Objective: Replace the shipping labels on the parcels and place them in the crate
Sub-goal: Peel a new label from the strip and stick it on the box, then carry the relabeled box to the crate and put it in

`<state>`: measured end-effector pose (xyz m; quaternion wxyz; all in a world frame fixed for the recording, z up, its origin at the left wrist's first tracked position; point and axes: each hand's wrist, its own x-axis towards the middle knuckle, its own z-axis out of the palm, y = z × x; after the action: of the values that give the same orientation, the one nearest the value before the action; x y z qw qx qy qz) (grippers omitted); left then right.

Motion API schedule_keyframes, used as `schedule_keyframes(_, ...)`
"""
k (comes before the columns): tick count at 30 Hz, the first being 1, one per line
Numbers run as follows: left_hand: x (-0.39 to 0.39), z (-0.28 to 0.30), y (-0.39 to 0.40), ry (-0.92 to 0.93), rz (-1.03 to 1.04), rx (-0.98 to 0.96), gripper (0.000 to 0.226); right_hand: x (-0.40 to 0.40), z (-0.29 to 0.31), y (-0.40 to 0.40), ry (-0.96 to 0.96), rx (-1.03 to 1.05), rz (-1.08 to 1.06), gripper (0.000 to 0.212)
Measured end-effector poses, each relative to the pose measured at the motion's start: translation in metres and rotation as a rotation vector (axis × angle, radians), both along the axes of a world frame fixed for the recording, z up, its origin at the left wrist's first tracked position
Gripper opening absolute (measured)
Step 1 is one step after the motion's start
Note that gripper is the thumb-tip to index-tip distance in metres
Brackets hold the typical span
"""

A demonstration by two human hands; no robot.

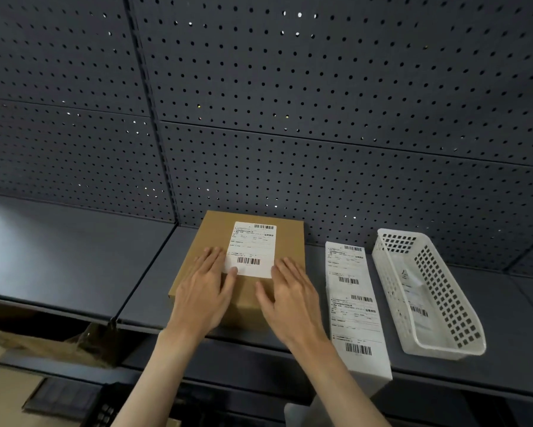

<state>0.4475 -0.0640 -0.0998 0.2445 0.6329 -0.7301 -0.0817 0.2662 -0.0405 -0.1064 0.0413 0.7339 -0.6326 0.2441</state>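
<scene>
A brown cardboard parcel (289, 238) lies on the dark shelf (74, 257) in front of me. A white shipping label (254, 241) with barcodes is stuck on its top. My left hand (205, 288) lies flat on the parcel, fingers straight, its index fingertip touching the label's lower left corner. My right hand (291, 292) lies flat beside it, fingertips at the label's lower right corner. A strip of white shipping labels (354, 306) lies on the shelf right of the parcel, hanging over the front edge.
A white perforated plastic basket (443, 303) with papers inside stands at the right of the shelf. A dark pegboard wall (289, 103) rises behind. Cardboard boxes (6, 374) and a black crate (105, 408) sit below the shelf at the lower left.
</scene>
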Motion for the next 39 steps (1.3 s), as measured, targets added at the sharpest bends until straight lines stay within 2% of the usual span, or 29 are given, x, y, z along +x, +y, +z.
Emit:
schedule_keyframes(2, 0.012, 0.007, -0.006, 0.023, 0.028, -0.012, 0.066, -0.008, 0.008, -0.002, -0.162, 0.019, -0.059, 0.057)
schedule_keyframes(4, 0.027, 0.013, -0.013, 0.104, 0.088, 0.016, 0.063, -0.018, 0.017, -0.005, -0.412, 0.08, -0.133, 0.061)
schedule_keyframes(6, 0.036, 0.024, -0.018, 0.291, 0.155, 0.116, 0.07, -0.023, 0.026, -0.008, -0.773, 0.207, -0.197, 0.074)
schedule_keyframes(8, 0.04, 0.033, -0.023, 0.565, 0.19, 0.264, 0.074, -0.025, 0.031, -0.012, -1.028, 0.347, -0.244, 0.085)
schedule_keyframes(9, 0.04, 0.036, -0.026, 0.653, 0.192, 0.337, 0.077, -0.025, 0.03, -0.015, -1.095, 0.393, -0.266, 0.089)
schedule_keyframes(15, 0.055, 0.023, -0.04, 0.849, 0.272, 0.605, 0.103, -0.025, 0.007, -0.025, -1.432, 0.581, -0.336, 0.11)
schedule_keyframes(17, 0.055, 0.017, -0.041, 0.891, 0.291, 0.683, 0.106, -0.026, 0.004, -0.024, -1.449, 0.605, -0.311, 0.105)
schedule_keyframes(21, 0.051, 0.017, -0.037, 1.01, 0.25, 0.735, 0.098, -0.028, 0.006, -0.025, -1.459, 0.595, -0.277, 0.063)
schedule_keyframes(28, 0.065, 0.016, -0.027, 1.091, 0.227, 0.662, 0.101, -0.024, 0.019, -0.029, -1.43, 0.592, -0.197, 0.041)
schedule_keyframes(32, 0.085, 0.021, -0.008, 1.099, 0.254, 0.573, 0.078, -0.005, 0.031, -0.032, -1.396, 0.615, -0.092, 0.047)
schedule_keyframes(36, 0.115, 0.024, 0.02, 1.136, 0.347, 0.448, 0.068, 0.026, 0.04, -0.035, -1.322, 0.666, 0.02, 0.035)
schedule_keyframes(39, 0.136, 0.018, 0.049, 1.17, 0.431, 0.376, 0.052, 0.054, 0.041, -0.034, -1.246, 0.716, 0.098, 0.045)
